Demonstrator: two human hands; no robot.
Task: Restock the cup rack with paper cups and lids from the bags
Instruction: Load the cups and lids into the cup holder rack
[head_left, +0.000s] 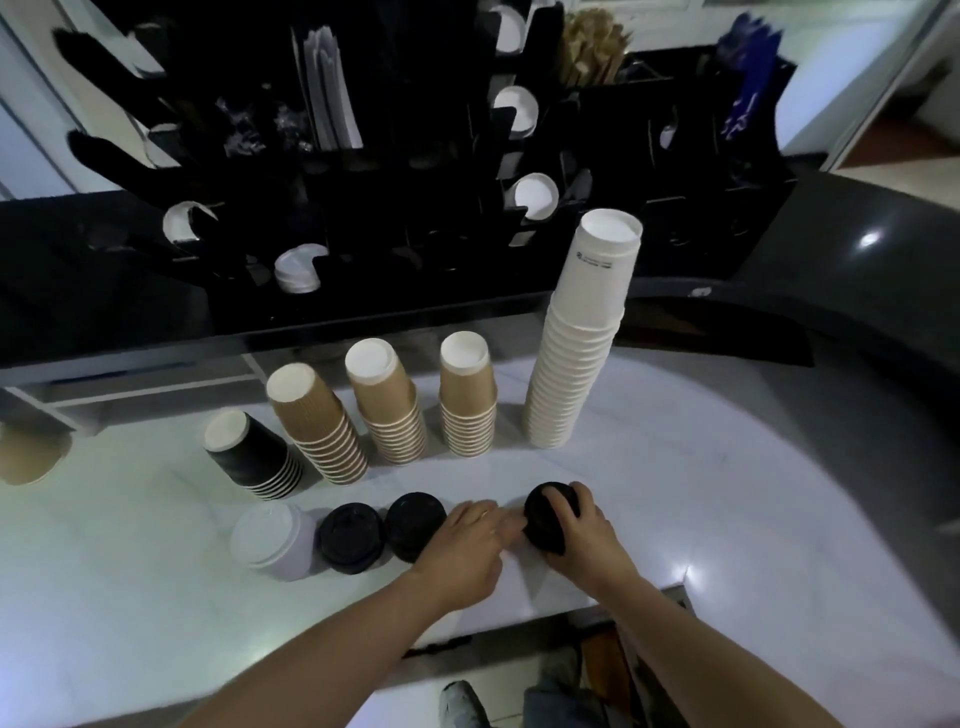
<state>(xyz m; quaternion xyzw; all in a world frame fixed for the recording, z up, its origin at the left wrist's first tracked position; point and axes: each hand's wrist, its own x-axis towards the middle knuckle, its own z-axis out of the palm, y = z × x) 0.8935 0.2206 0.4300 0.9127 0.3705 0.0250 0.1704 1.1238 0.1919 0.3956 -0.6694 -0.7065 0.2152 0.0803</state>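
Observation:
My right hand (582, 535) grips a stack of black lids (543, 517) tilted on the white counter (727, 493). My left hand (465, 545) rests beside it, fingers pointing at that stack; what it holds, if anything, is hidden. To the left stand two more black lid stacks (415, 525) (349, 538) and a white lid stack (272, 540). Behind them stand upside-down cup stacks: black (254, 457), three brown (317, 426) (387, 410) (467, 402) and a tall white one (582, 332). The black cup rack (363, 208) stands at the back, white lids (296, 267) and cups in its slots.
A brown cup (28, 454) lies at the far left edge. The rack also carries napkins (330, 88) and wooden stirrers (592, 47). A dark curved counter (857, 260) runs to the right. The counter's front edge is just below my wrists.

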